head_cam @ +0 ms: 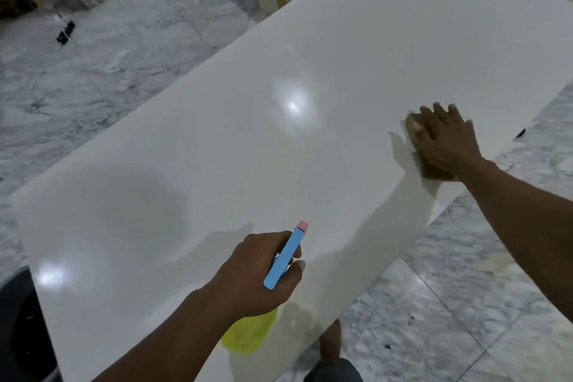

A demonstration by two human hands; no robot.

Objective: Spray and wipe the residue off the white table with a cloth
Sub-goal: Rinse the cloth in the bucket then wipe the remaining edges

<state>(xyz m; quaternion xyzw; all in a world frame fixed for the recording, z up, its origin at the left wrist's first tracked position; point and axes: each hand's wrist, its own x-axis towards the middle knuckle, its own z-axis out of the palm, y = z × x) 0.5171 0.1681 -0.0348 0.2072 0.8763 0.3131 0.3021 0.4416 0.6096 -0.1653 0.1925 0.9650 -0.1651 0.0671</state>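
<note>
Presses the right hand (446, 139), fingers spread, flat on the brown cloth (434, 172) near the right edge of the white table (217, 133), probably for even wiping pressure. Grips the spray bottle (286, 253) by its neck in the left hand (257, 273), nozzle over the table, seemingly ready to spray.

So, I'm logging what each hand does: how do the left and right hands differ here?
The left hand grips the spray bottle with curled fingers; the right hand lies flat, fingers spread, pressing the cloth. The left hand is near the close edge of the table; the right hand is farther out, by its right edge. Both are bare and over the white table.
</note>
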